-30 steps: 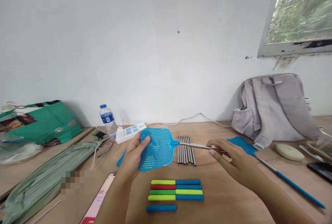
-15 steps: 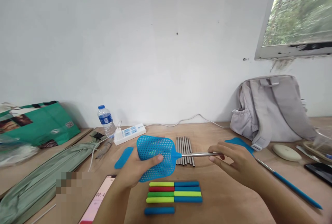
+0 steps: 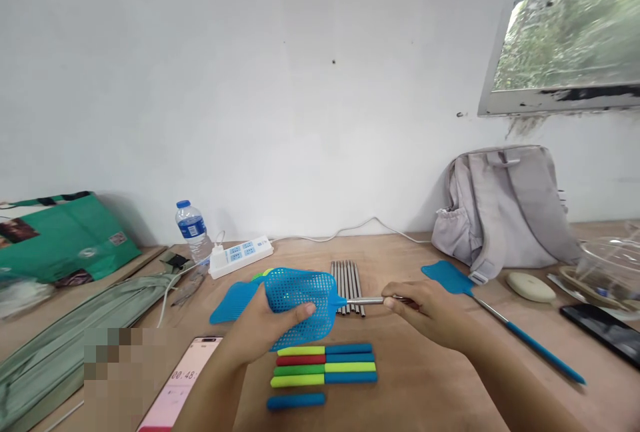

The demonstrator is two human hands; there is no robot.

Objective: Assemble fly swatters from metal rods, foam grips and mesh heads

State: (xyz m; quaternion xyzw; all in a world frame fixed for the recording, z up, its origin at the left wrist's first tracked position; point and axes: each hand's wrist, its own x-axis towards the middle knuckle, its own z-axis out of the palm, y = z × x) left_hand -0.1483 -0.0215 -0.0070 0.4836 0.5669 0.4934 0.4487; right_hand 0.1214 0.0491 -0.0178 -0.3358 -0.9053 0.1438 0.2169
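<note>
My left hand (image 3: 265,329) is closed on the blue perforated head of a fly swatter (image 3: 303,295), its thumb lying across the mesh. From that head a metal rod (image 3: 365,301) runs to the right, and my right hand (image 3: 417,312) pinches it near its far end. Behind the rod lies a row of several metal tubes (image 3: 345,279). Closer to me are several coloured grips (image 3: 325,365) in yellow, red, green and blue, with one blue grip (image 3: 296,401) apart in front. More blue swatter heads (image 3: 229,303) lie partly hidden behind my left hand.
A whole blue fly swatter (image 3: 543,349) lies to the right, near a grey backpack (image 3: 510,212), a pale oval object (image 3: 530,287) and a black phone (image 3: 603,332). On the left are a power strip (image 3: 240,257), a water bottle (image 3: 194,229) and a lit phone (image 3: 180,382).
My right hand has come closer to my left hand along the rod, so less of the rod shows between them. The whole view has shifted slightly.
</note>
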